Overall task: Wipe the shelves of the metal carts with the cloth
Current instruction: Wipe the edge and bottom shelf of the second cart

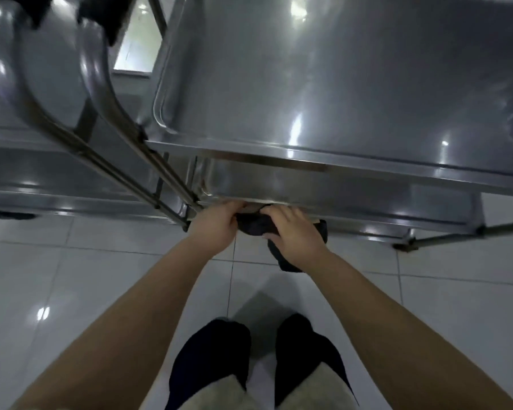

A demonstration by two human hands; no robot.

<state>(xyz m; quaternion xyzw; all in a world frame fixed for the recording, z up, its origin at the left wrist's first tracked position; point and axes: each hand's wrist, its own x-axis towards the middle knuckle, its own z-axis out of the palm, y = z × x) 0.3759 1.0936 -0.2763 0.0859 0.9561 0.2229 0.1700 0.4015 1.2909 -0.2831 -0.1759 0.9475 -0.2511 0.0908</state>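
Observation:
I look straight down on a stainless steel cart; its top shelf fills the upper right, and a lower shelf shows beneath its front rim. A dark cloth is bunched at the front edge of the lower shelf, with one end hanging down toward the floor. My left hand grips the cloth's left side, fingers curled over it. My right hand holds the cloth's right side, fingers bent over the top of it. Both hands sit just in front of the shelf rim.
A second metal cart stands at the left, its curved tube handle slanting down between the two carts. A cart leg and foot stand at the right. White floor tiles lie below, with my feet in dark socks near the bottom.

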